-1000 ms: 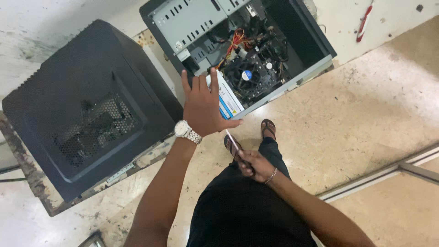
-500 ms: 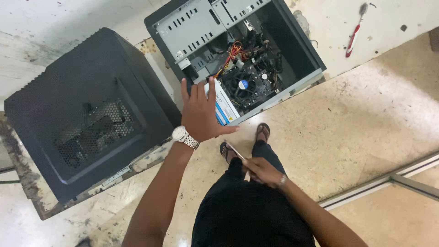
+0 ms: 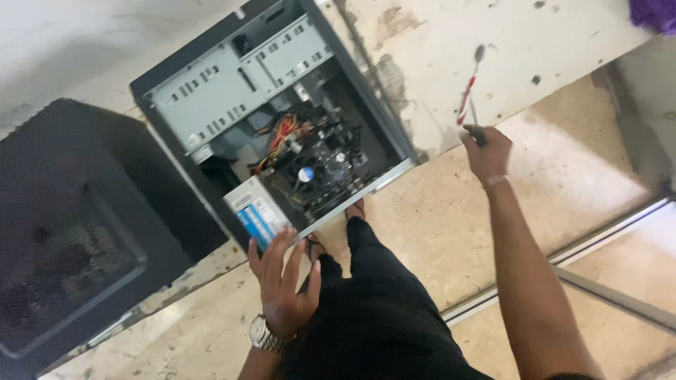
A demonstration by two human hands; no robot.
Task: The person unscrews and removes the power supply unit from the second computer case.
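Note:
An open desktop computer case [image 3: 211, 91] lies on its side on a worn white table [image 3: 542, 42], with its fan [image 3: 306, 174], coloured cables and a silver power supply [image 3: 257, 214] showing. My left hand [image 3: 282, 285], a watch on its wrist, hovers with fingers spread just below the power supply, holding nothing. My right hand [image 3: 487, 153] reaches to the table's edge on the right, fingers closed on a small dark-handled tool [image 3: 475, 132]. A red-handled screwdriver [image 3: 467, 90] lies on the table just above that hand.
A second black computer case [image 3: 77, 232] with a vented side stands at the left. My dark trousers and sandalled feet [image 3: 355, 210] are below the table edge on a beige floor. A metal floor track [image 3: 598, 246] runs at the right; purple cloth [image 3: 658, 14] sits top right.
My right hand has swung from near my lap up and right to the table edge by the red screwdriver. My left hand has dropped back from the case. The view shifted left.

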